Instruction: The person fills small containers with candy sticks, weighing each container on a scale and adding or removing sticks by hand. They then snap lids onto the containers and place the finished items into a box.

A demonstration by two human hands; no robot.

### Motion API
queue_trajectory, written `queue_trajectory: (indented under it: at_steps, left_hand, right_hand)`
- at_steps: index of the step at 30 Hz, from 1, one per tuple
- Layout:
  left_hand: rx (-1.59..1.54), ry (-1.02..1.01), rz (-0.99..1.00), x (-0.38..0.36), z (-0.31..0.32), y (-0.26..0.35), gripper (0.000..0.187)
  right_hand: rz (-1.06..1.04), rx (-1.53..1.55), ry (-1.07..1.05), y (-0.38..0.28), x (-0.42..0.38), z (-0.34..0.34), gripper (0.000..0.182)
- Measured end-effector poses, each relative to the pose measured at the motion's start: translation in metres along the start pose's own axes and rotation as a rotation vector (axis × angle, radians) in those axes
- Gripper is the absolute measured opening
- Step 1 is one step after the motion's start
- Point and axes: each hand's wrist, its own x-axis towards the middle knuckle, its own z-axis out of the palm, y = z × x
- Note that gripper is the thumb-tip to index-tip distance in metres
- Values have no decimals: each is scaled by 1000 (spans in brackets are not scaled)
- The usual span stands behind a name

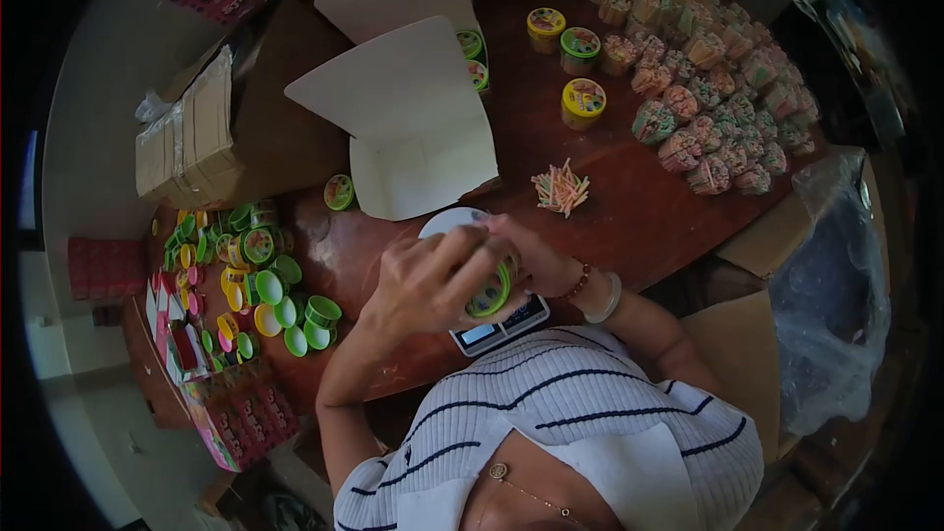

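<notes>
Both of my hands meet over the front edge of a brown wooden table (629, 226). My left hand (428, 280) and my right hand (531, 254), which has a bead bracelet and a pale bangle at its wrist, together grip a small round jar with a green lid (490, 297). The jar is held just above a digital scale (500, 329) with a white round pan (444, 222). My fingers hide most of the jar. A small heap of pink and pale sticks (560, 187) lies on the table just beyond my hands.
Open white cardboard boxes (413, 118) stand at the back middle. Three yellow- and green-lidded jars (583, 101) sit beside them. Several filled cups (708, 88) crowd the back right. Loose green and yellow lids and tubs (261, 280) lie at left. A clear plastic bag (836, 315) hangs at right.
</notes>
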Motion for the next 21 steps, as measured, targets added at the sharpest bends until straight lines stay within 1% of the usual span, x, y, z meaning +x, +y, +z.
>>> queue_trajectory:
  at_steps: [1,2,3,4,5,6,8,9,10,11,12,14,15,16,17,19,21]
  left_hand:
    - [22,-71,72,-3,-1,3,47]
    - [14,-130,135,-2,-2,4,45]
    - [-6,-125,149,3,1,0,45]
    - [-125,-190,112,10,5,-9,44]
    - [-240,-256,77,13,6,-17,43]
    - [-229,-443,-155,1,11,-31,44]
    - [-180,-202,-346,8,36,-61,44]
    - [-130,-136,-472,8,47,-74,46]
    - [-70,-129,-533,8,58,-83,46]
    - [-9,-117,-598,8,70,-93,46]
    - [37,-154,-652,5,88,-105,49]
    - [24,-131,-656,2,123,-118,52]
    - [23,-114,-664,-1,133,-124,55]
    - [-24,-68,-623,-2,142,-127,59]
    - [-61,-22,-587,-5,145,-124,63]
    - [-260,-27,-690,-3,127,-107,68]
    - [-292,8,-641,-13,106,-98,68]
  right_hand:
    - [212,89,-32,-2,-1,-7,41]
    - [236,12,-69,-1,-4,-18,40]
    - [258,-67,-108,0,-7,-28,40]
    - [276,-146,-149,-5,-12,-31,39]
    - [204,-229,-89,-13,-19,-32,49]
    - [136,-317,-24,-28,-26,-24,60]
    - [-275,-611,337,-37,-37,-66,48]
    - [-449,-774,571,-46,-46,-84,43]
    - [-621,-925,832,-63,-64,-90,40]
    - [-736,-1189,1092,-76,-80,-104,42]
    - [-845,-1457,1346,-87,-96,-116,46]
    - [-615,-1550,1626,-102,-115,-125,52]
    - [-506,-1590,1638,-103,-120,-137,54]
    - [-399,-1630,1636,-103,-120,-149,55]
    - [-377,-1530,1578,-103,-119,-149,58]
    - [-314,-1539,1542,-103,-114,-148,62]
    - [-410,-1621,1471,-96,-113,-172,63]
